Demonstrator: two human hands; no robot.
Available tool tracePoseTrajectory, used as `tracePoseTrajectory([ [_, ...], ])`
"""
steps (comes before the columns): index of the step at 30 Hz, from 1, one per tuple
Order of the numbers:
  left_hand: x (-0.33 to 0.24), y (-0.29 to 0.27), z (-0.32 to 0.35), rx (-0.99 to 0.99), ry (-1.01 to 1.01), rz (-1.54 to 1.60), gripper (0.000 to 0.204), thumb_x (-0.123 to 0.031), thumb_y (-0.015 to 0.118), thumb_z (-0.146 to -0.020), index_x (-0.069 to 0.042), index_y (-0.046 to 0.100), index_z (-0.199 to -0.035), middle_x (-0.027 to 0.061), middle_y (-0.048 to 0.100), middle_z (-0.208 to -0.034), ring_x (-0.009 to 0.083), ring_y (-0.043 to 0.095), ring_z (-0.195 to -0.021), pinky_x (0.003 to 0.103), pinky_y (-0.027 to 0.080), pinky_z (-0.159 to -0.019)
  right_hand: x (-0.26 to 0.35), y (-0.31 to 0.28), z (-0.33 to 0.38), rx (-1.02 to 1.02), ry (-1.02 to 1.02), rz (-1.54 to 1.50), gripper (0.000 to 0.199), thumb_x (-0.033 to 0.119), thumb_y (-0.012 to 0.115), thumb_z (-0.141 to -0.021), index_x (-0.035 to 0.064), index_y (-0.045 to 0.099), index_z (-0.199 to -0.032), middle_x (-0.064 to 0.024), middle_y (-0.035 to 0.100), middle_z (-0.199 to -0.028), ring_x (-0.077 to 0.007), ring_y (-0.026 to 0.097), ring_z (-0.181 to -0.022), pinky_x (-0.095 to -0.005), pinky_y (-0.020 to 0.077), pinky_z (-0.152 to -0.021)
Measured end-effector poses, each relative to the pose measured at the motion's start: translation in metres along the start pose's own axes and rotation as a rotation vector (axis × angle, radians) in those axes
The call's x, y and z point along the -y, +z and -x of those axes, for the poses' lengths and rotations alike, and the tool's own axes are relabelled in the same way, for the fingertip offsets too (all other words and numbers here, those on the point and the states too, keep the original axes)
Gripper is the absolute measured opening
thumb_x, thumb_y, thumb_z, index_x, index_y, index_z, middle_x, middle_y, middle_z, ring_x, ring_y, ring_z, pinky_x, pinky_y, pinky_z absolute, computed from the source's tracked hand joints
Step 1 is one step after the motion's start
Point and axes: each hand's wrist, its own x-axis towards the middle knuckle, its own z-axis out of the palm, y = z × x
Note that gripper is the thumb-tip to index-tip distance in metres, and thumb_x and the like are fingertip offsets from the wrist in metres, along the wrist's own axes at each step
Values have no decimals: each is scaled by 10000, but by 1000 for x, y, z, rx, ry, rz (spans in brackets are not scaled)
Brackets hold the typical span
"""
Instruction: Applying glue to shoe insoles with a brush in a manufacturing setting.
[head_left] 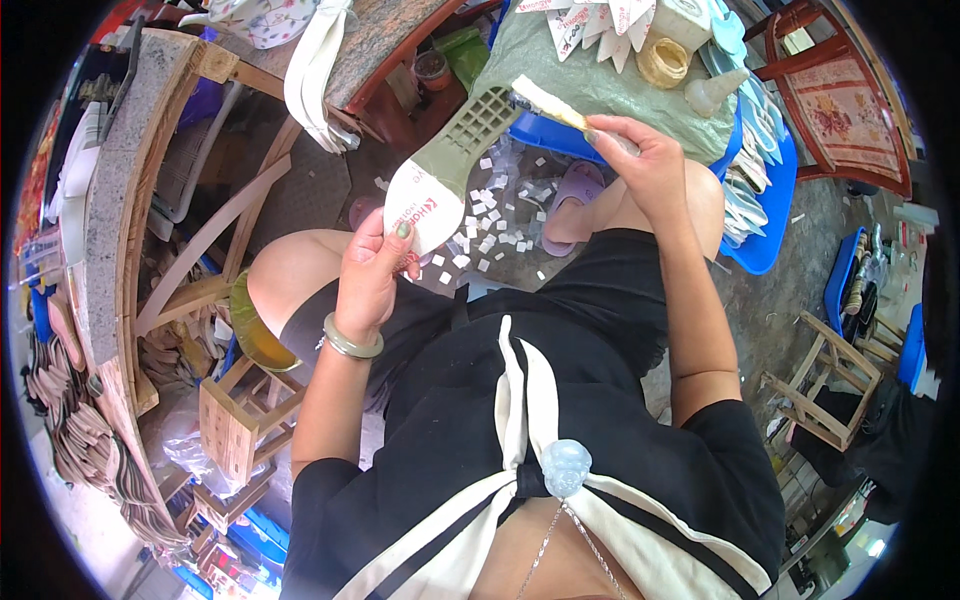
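My left hand (370, 262) is closed on the near end of a shoe sole (466, 132), thumb on top. The sole is olive green with a grid of hollows at its far part, and its near part is white with red print. In my right hand (645, 165) is a brush (550, 103) with a pale yellowish handle, pinched between thumb and fingers. Its dark bristles meet the sole's far end, touching or very close. White strips of material (318, 75) hang over a table edge beyond my left hand.
A green plastic-covered surface (600, 85) ahead carries a crusted yellowish jar (664, 62) and white pointed pieces (605, 25). Small white squares (487, 215) litter the floor between my feet. A blue tub (770, 215) with insoles stands right; a stone-topped wooden table (115, 200) stands left, near a wooden stool (230, 420).
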Motion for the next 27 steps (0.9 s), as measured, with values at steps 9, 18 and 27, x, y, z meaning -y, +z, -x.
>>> tracePoseTrajectory([
  [9,-21,5,-4,87,83,-539,232,-172,525,-948,-13,574,-1110,-16,594,-831,18,494,-661,171,418,-573,5,-10,-16,107,-82,264,197,145,678,-800,58,707,-975,-52,707,-881,-79,621,-807,-234,481,-750],
  [18,-9,12,-12,29,148,-731,200,-55,494,-905,8,578,-1076,71,600,-790,97,544,-670,247,449,-616,11,16,-7,85,-534,323,175,101,703,-761,51,703,-929,-95,695,-849,-198,670,-747,-273,522,-669],
  [27,2,27,-14,-114,193,-756,193,-54,503,-886,7,594,-1045,104,605,-774,159,556,-672,289,449,-623,23,51,34,106,-579,123,166,39,693,-744,19,688,-908,-117,682,-810,-208,662,-695,-275,520,-614],
])
